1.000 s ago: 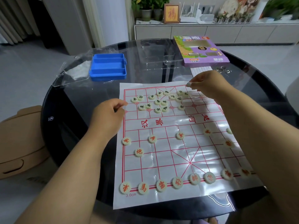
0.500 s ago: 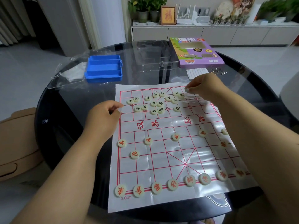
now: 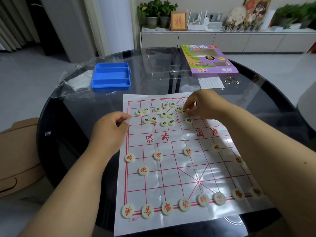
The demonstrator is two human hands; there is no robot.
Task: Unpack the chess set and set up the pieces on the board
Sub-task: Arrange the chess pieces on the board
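Right hand (image 3: pixel 203 105) now lower, grip on black piece (image 3: pixel 184 111).

We see a round, dark glass table (image 3: pixel 71 134); the paper board (image 3: pixel 171 168) lies at its near edge; a blue tray (image 3: pixel 111 77) and clear plastic bag (image 3: pixel 75 81) sit far left; a purple box (image 3: pixel 207 60), a slip (image 3: pixel 211 82) and metal rings (image 3: pixel 230 80) lie far right.

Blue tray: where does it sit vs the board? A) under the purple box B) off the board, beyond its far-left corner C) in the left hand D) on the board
B: the blue tray lies on the glass table, past the board's far-left corner.
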